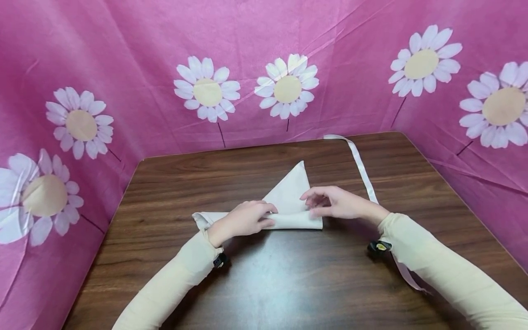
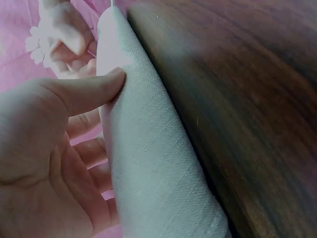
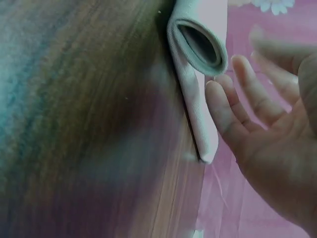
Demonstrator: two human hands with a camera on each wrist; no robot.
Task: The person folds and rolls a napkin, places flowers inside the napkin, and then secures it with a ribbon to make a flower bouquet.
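A white cloth napkin (image 1: 287,192) lies mid-table, its near side rolled into a tube and its far part a flat triangle pointing away. My left hand (image 1: 243,218) holds the left-middle of the roll. In the left wrist view the thumb (image 2: 96,90) presses on the rolled napkin (image 2: 143,134), with the other fingers behind it. At the roll's right end is my right hand (image 1: 336,202), fingers loosely bent. The right wrist view shows the hollow end of the napkin roll (image 3: 177,44), with the right hand's fingers (image 3: 223,111) spread beside it, gripping nothing.
A white ribbon (image 1: 360,167) runs from the table's back edge and passes beneath the right forearm; its other end (image 1: 406,272) shows nearer me. A pink, flower-printed cloth (image 1: 247,27) hangs around the back and sides of the brown wooden table (image 1: 185,178).
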